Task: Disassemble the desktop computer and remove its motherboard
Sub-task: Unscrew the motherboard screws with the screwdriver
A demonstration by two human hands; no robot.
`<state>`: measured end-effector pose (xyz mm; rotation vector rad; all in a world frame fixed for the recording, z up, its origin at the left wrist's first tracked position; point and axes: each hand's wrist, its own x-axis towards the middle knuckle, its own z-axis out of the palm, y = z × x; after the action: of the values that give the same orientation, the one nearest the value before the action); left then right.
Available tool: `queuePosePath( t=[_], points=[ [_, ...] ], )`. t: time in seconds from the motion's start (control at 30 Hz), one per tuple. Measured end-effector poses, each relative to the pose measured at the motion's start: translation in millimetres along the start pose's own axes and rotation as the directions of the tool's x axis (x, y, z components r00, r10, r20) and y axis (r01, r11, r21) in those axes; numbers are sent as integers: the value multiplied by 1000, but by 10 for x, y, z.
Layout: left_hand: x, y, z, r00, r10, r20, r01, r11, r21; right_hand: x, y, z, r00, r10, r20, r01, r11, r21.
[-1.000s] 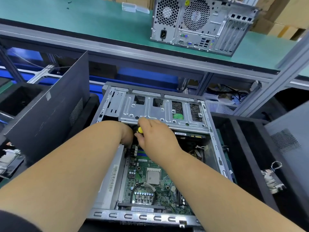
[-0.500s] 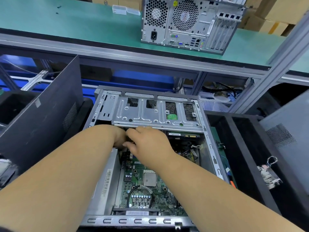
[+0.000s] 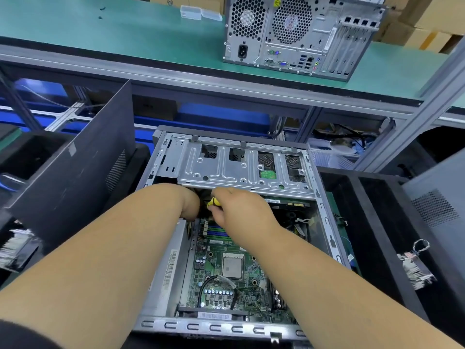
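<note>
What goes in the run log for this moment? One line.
stage: working under drive cage | right hand: grips yellow-handled tool | left hand: fingers hidden | motherboard: in open case

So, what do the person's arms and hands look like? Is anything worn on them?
Both forearms are bare, and neither the left hand nor the right hand wears a glove, ring or watch that shows. Only a dark sleeve edge appears on the left arm, at the bottom left corner.
</note>
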<state>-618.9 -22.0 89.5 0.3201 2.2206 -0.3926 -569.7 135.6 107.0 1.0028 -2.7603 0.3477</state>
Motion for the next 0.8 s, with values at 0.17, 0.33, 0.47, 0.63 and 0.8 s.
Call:
queuePosePath(
  t=[0.17, 0.33, 0.47, 0.63, 0.8],
  points=[
    [24, -4, 2, 1000, -31, 4, 30, 996, 80, -5, 1, -40, 1000, 12, -12, -12, 1000, 2],
    [52, -1, -1, 999, -6, 35, 2, 993, 118, -11, 6, -90, 1000, 18, 9, -18, 1000, 18],
    [52, -2, 15, 999, -14, 52, 9, 994, 106, -14, 12, -137, 1000, 8, 12, -8, 999, 46],
    [34, -33, 34, 999, -30, 26, 30, 999, 14, -33, 60, -304, 996, 58, -64, -50, 992, 113],
    [-58, -1, -1, 997, -76, 2, 76, 994, -76, -126, 139, -470, 972, 220, -87, -193, 950, 246]
  ],
)
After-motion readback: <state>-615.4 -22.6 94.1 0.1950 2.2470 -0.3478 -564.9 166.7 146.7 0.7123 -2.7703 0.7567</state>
